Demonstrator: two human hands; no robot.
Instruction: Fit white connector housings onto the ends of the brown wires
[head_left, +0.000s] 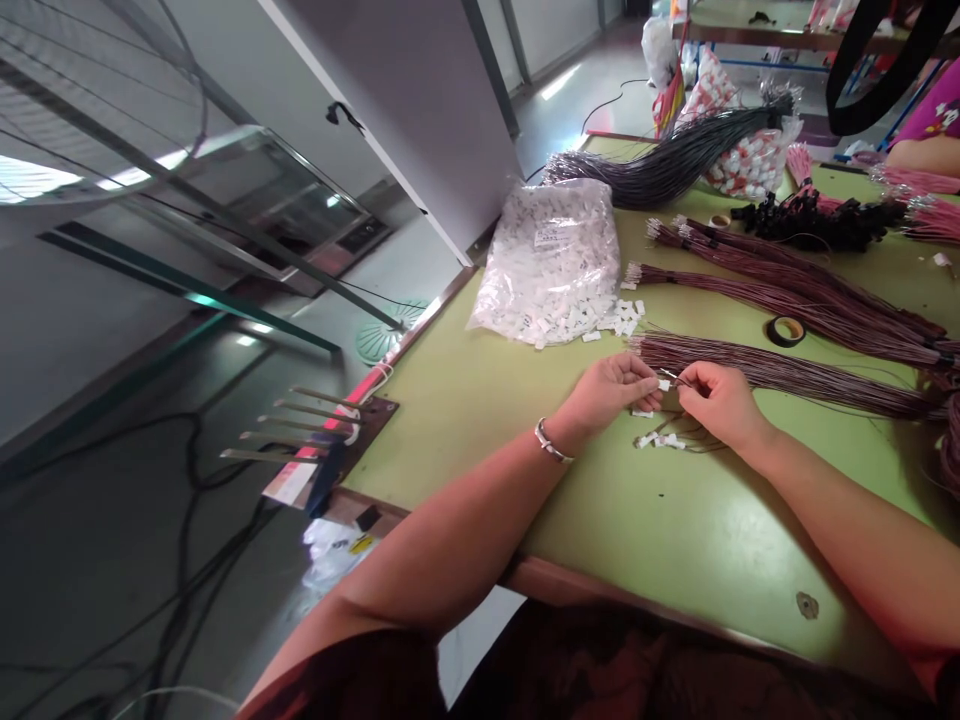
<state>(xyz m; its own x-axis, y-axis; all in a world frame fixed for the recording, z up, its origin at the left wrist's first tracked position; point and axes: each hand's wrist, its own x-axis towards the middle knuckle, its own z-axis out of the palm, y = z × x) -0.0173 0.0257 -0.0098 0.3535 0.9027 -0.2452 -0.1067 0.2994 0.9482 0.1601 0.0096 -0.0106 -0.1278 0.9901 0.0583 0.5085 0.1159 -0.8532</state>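
Between thumb and fingers my left hand [615, 387] pinches a small white connector housing [664, 385]. Close on its right, my right hand [712, 395] grips a thin wire [673, 375] whose end points at the housing; whether the end sits inside it is too small to tell. Below the hands lie several wires tipped with white connectors [667, 440]. Just behind them a bundle of dark brown wires [772, 372] stretches to the right. Beyond my left hand a clear bag of white connectors [551, 255] lies with loose connectors [626, 317] spilled at its corner.
More brown wire bundles [795, 290] and a black tape roll [785, 331] lie farther back. Behind them are black wires [675, 160] and a bag of red-and-white parts [750, 165]. A pronged metal rack [360, 435] stands at the left table edge. Another person's arm [926, 155] shows far right.
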